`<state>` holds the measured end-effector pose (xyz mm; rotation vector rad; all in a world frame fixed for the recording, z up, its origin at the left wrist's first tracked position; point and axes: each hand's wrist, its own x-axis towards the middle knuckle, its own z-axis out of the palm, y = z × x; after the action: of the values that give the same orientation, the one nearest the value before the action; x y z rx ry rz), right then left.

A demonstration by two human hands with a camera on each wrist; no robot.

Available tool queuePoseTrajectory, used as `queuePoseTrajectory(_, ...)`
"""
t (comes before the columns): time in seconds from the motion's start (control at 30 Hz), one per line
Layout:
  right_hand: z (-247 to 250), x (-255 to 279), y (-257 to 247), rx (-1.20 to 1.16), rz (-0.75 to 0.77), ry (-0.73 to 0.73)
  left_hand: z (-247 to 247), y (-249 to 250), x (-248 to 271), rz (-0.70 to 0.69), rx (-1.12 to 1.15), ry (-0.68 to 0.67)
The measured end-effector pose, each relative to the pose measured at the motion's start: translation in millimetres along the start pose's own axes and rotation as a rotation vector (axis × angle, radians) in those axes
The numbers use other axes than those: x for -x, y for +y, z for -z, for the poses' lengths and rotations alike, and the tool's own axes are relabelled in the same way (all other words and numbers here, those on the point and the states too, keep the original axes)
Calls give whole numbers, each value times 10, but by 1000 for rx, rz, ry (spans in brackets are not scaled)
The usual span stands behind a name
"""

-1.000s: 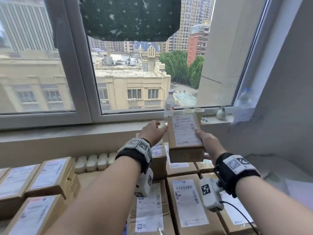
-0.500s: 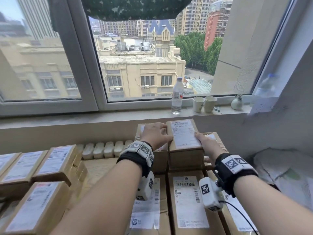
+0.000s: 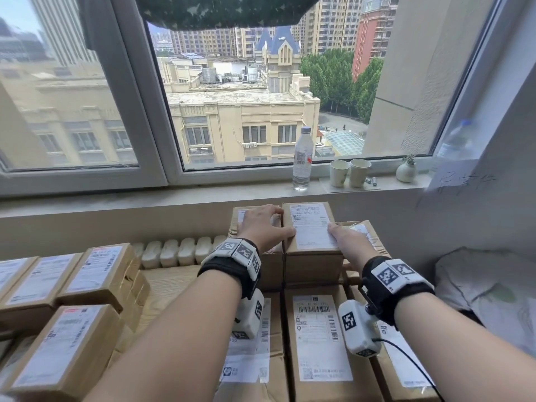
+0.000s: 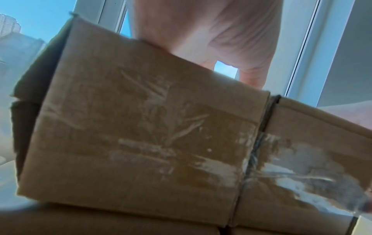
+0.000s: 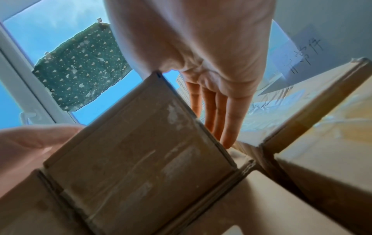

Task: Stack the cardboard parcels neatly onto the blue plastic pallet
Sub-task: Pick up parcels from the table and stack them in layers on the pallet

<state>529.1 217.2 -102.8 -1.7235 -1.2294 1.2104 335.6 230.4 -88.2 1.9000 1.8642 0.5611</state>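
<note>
Top parcel [image 3: 311, 227], label up, sits on the back row of the stacked cardboard parcels below the window sill [image 3: 203, 192], its near face flush with the parcel beneath. Left hand [image 3: 262, 227] lies across the neighbouring left parcel [image 3: 240, 216], fingers fairly straight, thumb tip touching the top parcel's left edge; no grip visible. Right hand [image 3: 346, 237] rests flat at the top parcel's right edge, thumb on the label, straight fingers down along the right side between it and the lower right parcel [image 3: 365, 230]; the right wrist view shows those fingers [image 5: 227, 120] extended, not curled. Front-row parcels [image 3: 319, 338] lie flat below the wrists, packed edge to edge. More parcels [image 3: 95, 271] are piled at the left, with a bare wooden surface [image 3: 171, 282] between the two groups. Blue pallet not visible. On the sill: water bottle [image 3: 302, 158], two paper cups [image 3: 349, 172], small vase [image 3: 406, 169]. Wall [image 3: 464, 227] close on the right; white bag [image 3: 487, 285] beside the stack there.
</note>
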Motion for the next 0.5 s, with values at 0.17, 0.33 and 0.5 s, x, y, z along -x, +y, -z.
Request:
queuePoseTrajectory(0.17, -11, 29, -46, 288, 90, 118, 11, 65, 21, 19, -17, -9)
queuePoseTrajectory(0.33, -4, 172, -196, 599, 316, 205, 86, 147, 130, 7, -9, 42)
queuePoseTrajectory(0.5, -34, 401, -264, 822, 569, 211, 193, 168, 304, 27, -43, 76)
